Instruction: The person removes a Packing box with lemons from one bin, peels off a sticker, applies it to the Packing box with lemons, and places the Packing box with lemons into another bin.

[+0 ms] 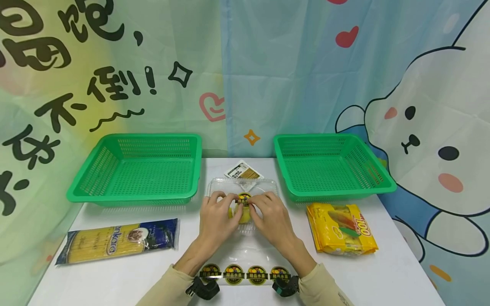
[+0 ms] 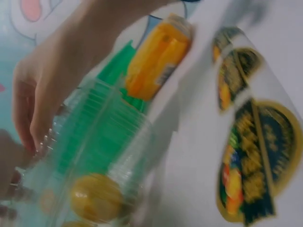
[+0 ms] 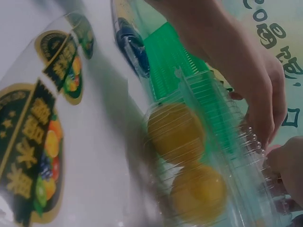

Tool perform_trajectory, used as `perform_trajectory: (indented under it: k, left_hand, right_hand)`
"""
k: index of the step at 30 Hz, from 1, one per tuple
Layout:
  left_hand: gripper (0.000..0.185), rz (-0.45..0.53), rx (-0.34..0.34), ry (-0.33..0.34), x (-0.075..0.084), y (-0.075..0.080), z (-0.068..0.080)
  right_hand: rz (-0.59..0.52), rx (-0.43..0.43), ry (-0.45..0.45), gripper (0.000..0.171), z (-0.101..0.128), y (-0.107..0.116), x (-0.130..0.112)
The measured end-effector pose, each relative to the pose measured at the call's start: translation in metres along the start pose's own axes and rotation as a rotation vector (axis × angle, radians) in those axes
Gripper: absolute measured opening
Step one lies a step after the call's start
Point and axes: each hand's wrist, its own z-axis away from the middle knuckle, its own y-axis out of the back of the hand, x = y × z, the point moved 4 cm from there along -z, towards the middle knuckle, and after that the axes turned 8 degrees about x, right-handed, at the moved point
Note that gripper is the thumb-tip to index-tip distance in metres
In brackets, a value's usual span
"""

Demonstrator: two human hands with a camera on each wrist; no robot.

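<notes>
Nearest me, the sticker strip (image 1: 245, 274) is lying flat on the counter (image 1: 383, 272) between my forearms, its clear backing carrying a row of round labels within easy reach. Just past it I am working with both hands on the clear clamshell box (image 1: 243, 189), which is sitting at the middle of the counter with yellow fruit (image 3: 176, 132) inside. My left hand (image 1: 216, 216) and right hand (image 1: 272, 219) are meeting over its near half, fingers curled and pinching the ends of one round label (image 1: 244, 199) laid across the lid, probably so that it goes down smooth and centred. The head view is showing the label and how both hands are bracketing it; the wrist views are missing the label but looking through the ribbed plastic, the right one showing two fruits side by side inside the box. To my left a blue pasta packet (image 1: 118, 241) is lying flat, and to my right a yellow snack bag (image 1: 340, 228), both apart from the box. A small carton (image 1: 243, 171) is lying just behind the box. Farthest off, the left green basket (image 1: 138, 170) and right green basket (image 1: 333, 163) are flanking it against the cartoon curtain (image 1: 344, 85).
</notes>
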Motion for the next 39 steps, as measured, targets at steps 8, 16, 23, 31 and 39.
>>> perform_trajectory:
  k: [8, 16, 23, 31, 39]
  left_hand:
    - [0.020, -0.146, -0.040, -0.176, 0.001, 0.003, 0.009]
    - [0.039, -0.277, -0.042, -0.295, 0.003, 0.004, 0.017]
    - [0.063, -0.039, -0.012, -0.068, -0.005, 0.026, 0.025]
    - [0.091, 0.164, -0.144, 0.213, -0.021, 0.037, 0.042]
    - [0.106, 0.296, -0.297, 0.491, -0.036, 0.030, 0.058]
  right_hand:
    - [0.049, 0.023, 0.034, 0.009, 0.007, 0.000, 0.002]
    - [0.115, 0.038, -0.007, 0.008, 0.012, 0.005, 0.005]
    - [0.106, 0.241, -0.133, 0.010, 0.019, 0.035, 0.028]
    - [0.113, 0.340, -0.205, 0.011, 0.027, 0.070, 0.065]
    - [0.181, 0.267, -0.325, 0.020, 0.035, 0.083, 0.089]
